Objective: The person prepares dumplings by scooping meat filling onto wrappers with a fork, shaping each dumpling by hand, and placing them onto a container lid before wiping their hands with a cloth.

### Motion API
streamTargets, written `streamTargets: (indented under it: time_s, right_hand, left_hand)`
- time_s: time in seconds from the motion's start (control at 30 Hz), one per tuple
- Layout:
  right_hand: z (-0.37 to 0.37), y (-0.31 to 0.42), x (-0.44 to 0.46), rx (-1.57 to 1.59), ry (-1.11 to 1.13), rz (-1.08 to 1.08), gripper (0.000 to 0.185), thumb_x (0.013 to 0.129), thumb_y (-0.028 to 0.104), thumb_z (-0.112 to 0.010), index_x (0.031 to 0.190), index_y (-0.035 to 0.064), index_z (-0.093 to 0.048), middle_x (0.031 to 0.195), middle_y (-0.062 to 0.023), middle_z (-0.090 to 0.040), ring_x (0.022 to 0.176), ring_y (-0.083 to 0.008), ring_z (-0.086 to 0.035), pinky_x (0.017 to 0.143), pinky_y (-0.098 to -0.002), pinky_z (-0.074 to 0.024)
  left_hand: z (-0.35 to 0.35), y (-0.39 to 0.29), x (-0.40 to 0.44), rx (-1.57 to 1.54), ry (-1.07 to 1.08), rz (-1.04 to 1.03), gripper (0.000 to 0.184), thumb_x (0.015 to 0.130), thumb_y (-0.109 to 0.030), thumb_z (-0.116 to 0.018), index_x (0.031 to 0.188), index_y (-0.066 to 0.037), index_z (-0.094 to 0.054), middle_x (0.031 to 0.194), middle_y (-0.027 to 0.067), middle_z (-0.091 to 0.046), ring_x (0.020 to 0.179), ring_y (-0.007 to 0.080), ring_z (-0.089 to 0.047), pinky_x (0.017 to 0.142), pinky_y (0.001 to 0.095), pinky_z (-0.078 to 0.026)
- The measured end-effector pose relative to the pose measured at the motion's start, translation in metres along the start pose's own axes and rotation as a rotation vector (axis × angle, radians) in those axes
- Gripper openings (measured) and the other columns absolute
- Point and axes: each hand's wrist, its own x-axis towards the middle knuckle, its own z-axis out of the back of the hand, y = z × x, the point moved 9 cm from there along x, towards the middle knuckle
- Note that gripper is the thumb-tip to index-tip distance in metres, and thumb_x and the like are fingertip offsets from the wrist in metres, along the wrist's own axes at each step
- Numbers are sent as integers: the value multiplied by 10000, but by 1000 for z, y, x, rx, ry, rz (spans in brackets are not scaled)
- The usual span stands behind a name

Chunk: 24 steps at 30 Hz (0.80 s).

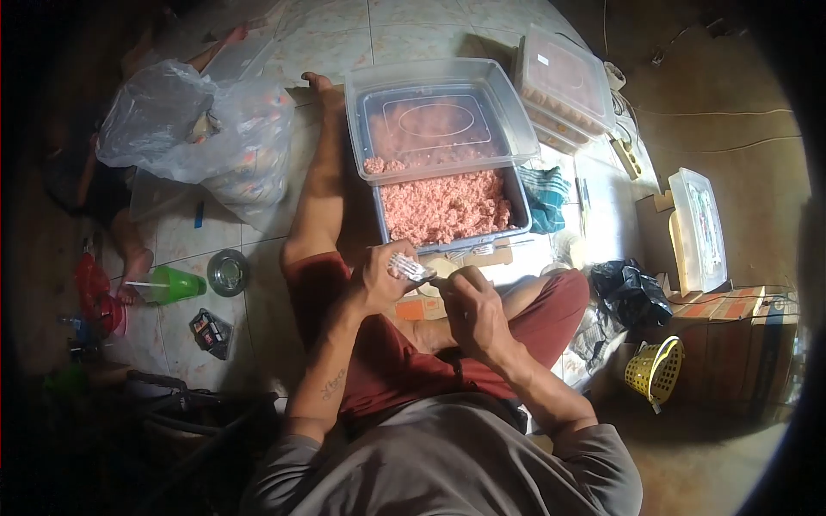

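My left hand (379, 279) is closed around a small bundle of thin white strips (407, 265), whose exact kind I cannot make out. Close beside it, my right hand (475, 314) is closed, fingers pinched toward the bundle's end; what lies in the pinch is too small to name. Just beyond both hands stands a dark blue tub (524, 211) full of pink crumbly material (447, 209). A clear plastic bin (527, 142) rests over the tub's far part, with a few pink clumps at its near edge.
Stacked clear boxes (564, 82) stand far right. A large plastic bag (245, 138) sits at left, near a green cup (176, 284) and a metal bowl (227, 273). At right are a black bag (631, 292), a yellow basket (656, 371), a cardboard box (731, 353) and a teal cloth (545, 198).
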Motion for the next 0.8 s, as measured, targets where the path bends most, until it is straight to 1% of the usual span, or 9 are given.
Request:
streamTargets:
  time_s: [0.03, 0.17, 0.27, 0.33, 0.43, 0.57, 0.67, 0.73, 0.8]
  right_hand:
    - [3, -5, 0, 50, 81, -157, 210, 820, -80, -594, 1007, 3, -644, 860, -212, -548, 760, -441, -585, 648, -464, -495]
    - [39, -4, 7, 29, 41, -248, 100, 906, -42, -592, 972, -1, -655, 851, -152, -577, 668, -279, -586, 590, -389, -457]
    - [48, 2, 10, 59, -49, -226, 105, 899, -57, -599, 977, -9, -651, 833, -147, -572, 650, -256, -560, 586, -368, -442]
    - [43, 3, 7, 67, 0, -262, 119, 884, -67, -611, 983, -15, -650, 838, -163, -586, 673, -288, -584, 603, -375, -456]
    - [31, 5, 4, 93, 88, -282, 148, 872, -66, -599, 998, -16, -658, 894, -205, -606, 808, -394, -621, 686, -429, -490]
    - [15, 1, 2, 116, 121, -287, 156, 875, -61, -587, 1007, -18, -658, 913, -213, -604, 836, -407, -617, 709, -441, -493]
    - [15, 5, 7, 25, -1, -203, 97, 889, -48, -611, 963, -6, -658, 848, -175, -591, 732, -311, -621, 636, -374, -480]
    - [19, -3, 10, 31, -79, -275, 148, 891, -49, -565, 1006, -21, -653, 875, -216, -561, 783, -417, -589, 680, -446, -478]
    - [31, -9, 22, -86, -158, -207, 70, 913, -33, -578, 970, -21, -617, 787, -188, -555, 701, -345, -581, 629, -409, -465]
  left_hand:
    - [2, 0, -2, 5, -2, 1, 273, 777, -114, -859, 862, -26, -616, 735, 2, -607, 685, 71, -537, 597, 280, -458]
    - [11, 9, -8, -66, -44, 104, 266, 764, -106, -846, 888, -21, -627, 758, 12, -621, 686, 86, -541, 614, 288, -460]
    - [22, -29, -8, -199, -52, -134, 289, 749, -79, -847, 921, -26, -621, 795, 9, -624, 724, 71, -544, 655, 267, -470]
    - [18, -16, -9, -280, 6, -16, 329, 744, -96, -870, 949, -31, -621, 830, 6, -630, 759, 74, -556, 694, 258, -481]
    - [18, -15, -5, -166, -103, -101, 337, 736, -126, -888, 926, -31, -626, 799, 11, -621, 737, 84, -563, 668, 276, -481]
    - [11, -13, -5, -10, -122, -59, 349, 757, -213, -890, 889, -31, -622, 746, 61, -624, 660, 145, -586, 620, 315, -485]
    - [6, -19, -6, 199, -152, -52, 382, 782, -290, -874, 851, -28, -606, 710, 124, -619, 616, 225, -617, 582, 358, -486]
    - [3, -14, -10, 317, -122, -26, 422, 784, -334, -862, 922, -28, -608, 779, 176, -676, 763, 394, -680, 641, 438, -541]
    - [0, -11, -19, 353, -144, -82, 429, 782, -314, -869, 986, -23, -628, 847, 148, -703, 751, 325, -708, 661, 404, -556]
